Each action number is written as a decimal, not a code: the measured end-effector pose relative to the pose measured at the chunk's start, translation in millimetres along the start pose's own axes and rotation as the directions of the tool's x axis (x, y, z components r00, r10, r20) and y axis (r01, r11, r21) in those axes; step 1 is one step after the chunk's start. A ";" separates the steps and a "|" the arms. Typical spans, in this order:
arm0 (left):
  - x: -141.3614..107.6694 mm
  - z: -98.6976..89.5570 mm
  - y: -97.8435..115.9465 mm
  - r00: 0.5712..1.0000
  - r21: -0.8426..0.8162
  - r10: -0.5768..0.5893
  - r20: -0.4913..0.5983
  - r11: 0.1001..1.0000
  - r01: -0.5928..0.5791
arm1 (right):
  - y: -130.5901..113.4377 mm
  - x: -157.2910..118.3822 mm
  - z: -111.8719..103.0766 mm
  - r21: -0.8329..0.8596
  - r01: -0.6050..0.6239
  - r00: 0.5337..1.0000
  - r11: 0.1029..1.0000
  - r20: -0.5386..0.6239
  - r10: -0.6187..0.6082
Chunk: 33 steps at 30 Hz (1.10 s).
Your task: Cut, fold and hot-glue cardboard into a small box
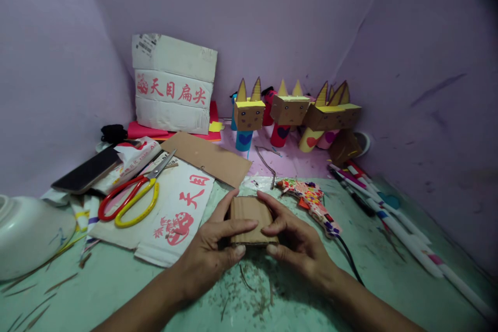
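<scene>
A small brown cardboard box (251,212) is held between both hands at the centre, low over the green table. My left hand (212,241) grips its left side, fingers on the top and thumb at the near lower edge. On the right side, my right hand (295,233) presses the box in the same way. To the right lies a flower-patterned glue gun (311,199) with a black cord. Scissors (146,187) with red and yellow handles rest on printed white cardboard (187,207) to the left.
Cardboard-headed figures (249,116) with pointed ears stand at the back. A printed board (175,83) leans on the wall. At left are a dark phone (87,168) and a white jar (35,238); pens (404,228) lie right. Scraps litter the near table (128,290).
</scene>
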State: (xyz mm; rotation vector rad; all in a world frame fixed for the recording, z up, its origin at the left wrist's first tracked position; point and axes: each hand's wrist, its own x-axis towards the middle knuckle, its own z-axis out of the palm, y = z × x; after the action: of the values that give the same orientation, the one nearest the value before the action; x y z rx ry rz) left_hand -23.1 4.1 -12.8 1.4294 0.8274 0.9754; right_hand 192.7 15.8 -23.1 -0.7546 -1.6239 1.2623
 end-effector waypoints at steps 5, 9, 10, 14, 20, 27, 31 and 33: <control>0.4 1.2 0.4 1.000 -0.016 0.007 -0.017 1.000 -0.007 | -0.3 -1.0 0.9 0.037 -0.016 1.000 0.999 -0.005 0.016; -0.2 1.8 1.5 1.000 -0.007 -0.006 -0.015 1.000 0.006 | -1.9 -1.1 1.3 0.044 -0.038 0.999 0.998 -0.014 0.038; -0.4 1.8 1.2 1.000 -0.008 -0.004 -0.020 1.000 0.004 | -2.3 -0.9 1.3 0.044 -0.038 0.999 0.998 -0.017 0.039; -0.5 1.5 -1.1 0.999 0.000 0.013 -0.030 1.000 -0.013 | -1.9 0.0 0.4 0.036 -0.025 1.000 0.999 -0.009 0.025; 2.5 1.5 2.4 0.998 0.052 0.046 -0.043 0.998 -0.044 | 1.3 2.5 -1.8 -0.086 0.007 1.000 0.996 -0.019 -0.009; 6.4 5.8 12.3 0.991 0.036 0.059 -0.119 0.998 -0.055 | -9.2 14.1 -1.0 -0.074 0.017 0.998 0.997 -0.053 -0.021; 9.8 10.7 16.4 0.985 0.003 0.042 -0.168 0.999 -0.042 | -15.1 15.9 2.7 -0.099 0.016 0.999 0.995 -0.025 -0.019; 11.2 13.4 18.1 0.981 0.032 0.058 -0.186 0.998 -0.053 | -14.3 14.5 4.9 -0.120 0.012 0.998 0.993 -0.052 -0.019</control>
State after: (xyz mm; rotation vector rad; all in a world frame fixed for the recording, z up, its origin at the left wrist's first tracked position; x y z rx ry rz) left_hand -7.2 7.2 6.5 1.4052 0.9448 1.1582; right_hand 183.4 22.3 -5.5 -0.8404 -1.6701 1.1327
